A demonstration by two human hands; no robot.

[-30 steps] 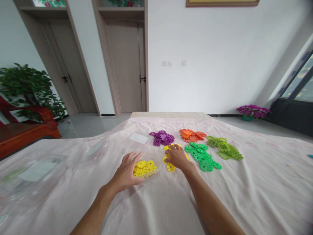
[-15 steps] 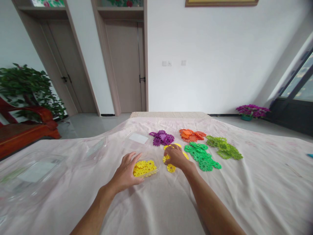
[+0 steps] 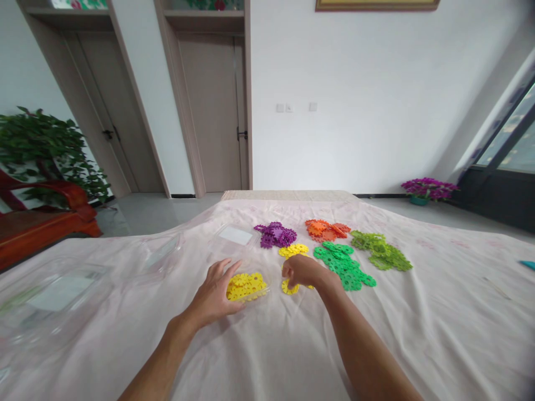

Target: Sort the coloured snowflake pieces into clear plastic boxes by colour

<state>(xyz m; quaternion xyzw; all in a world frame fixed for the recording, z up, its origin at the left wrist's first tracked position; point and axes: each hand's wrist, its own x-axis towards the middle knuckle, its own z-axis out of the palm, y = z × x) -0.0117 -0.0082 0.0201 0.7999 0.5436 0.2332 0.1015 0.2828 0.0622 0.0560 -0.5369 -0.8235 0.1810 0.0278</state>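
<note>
My left hand (image 3: 217,289) grips the left side of a clear plastic container (image 3: 263,295), thumb at the near edge and fingers at the far edge. Inside lies a heap of yellow notched plastic discs (image 3: 246,285). To the right, my right hand (image 3: 301,270) is low over the cloth, its fingers bent down and closed at a yellow notched disc (image 3: 290,287). The fingertips are partly hidden. More loose yellow discs (image 3: 293,250) lie just beyond that hand, and a yellow edge shows beneath it.
Piles of purple (image 3: 276,235), orange (image 3: 326,229), green (image 3: 346,264) and lime discs (image 3: 381,250) lie beyond and to the right. A clear lid (image 3: 234,235) and more clear containers (image 3: 62,295) are at the left. A pale, wrinkled cloth (image 3: 267,356) covers the table.
My right hand has drawn nearer to me and its fingers have closed lower, at the near yellow disc, uncovering the far yellow discs. My left hand stays on the container.
</note>
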